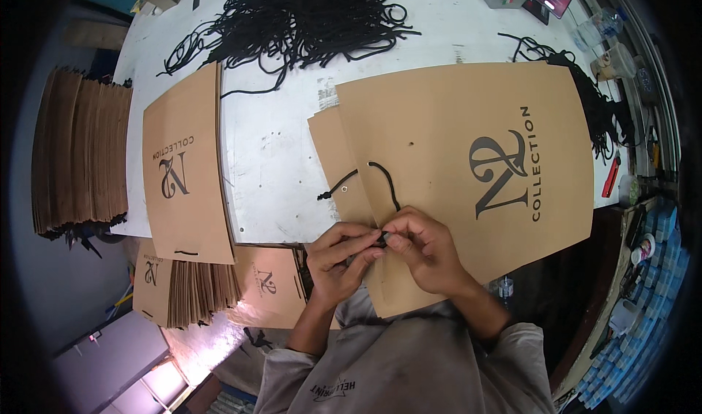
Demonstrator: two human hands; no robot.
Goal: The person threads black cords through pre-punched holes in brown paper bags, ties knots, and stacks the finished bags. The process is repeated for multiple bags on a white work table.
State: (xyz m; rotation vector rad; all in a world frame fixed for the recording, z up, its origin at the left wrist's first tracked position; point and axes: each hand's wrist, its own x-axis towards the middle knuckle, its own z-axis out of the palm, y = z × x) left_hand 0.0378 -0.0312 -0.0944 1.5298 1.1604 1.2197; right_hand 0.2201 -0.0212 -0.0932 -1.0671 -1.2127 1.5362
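Head view: both hands (342,259) (425,250) on black cord (392,183) through flat brown bag (439,173)

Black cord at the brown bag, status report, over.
Left hand and right hand pinching black cord. Cord runs through hole in brown bag. Loose cord pile beyond, out of the way.

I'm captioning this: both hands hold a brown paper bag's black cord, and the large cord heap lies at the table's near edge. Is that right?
Not quite: the head view shows the large cord heap toward the far side of the table, not its near edge. The left hand and right hand do hold the black cord of the brown paper bag.
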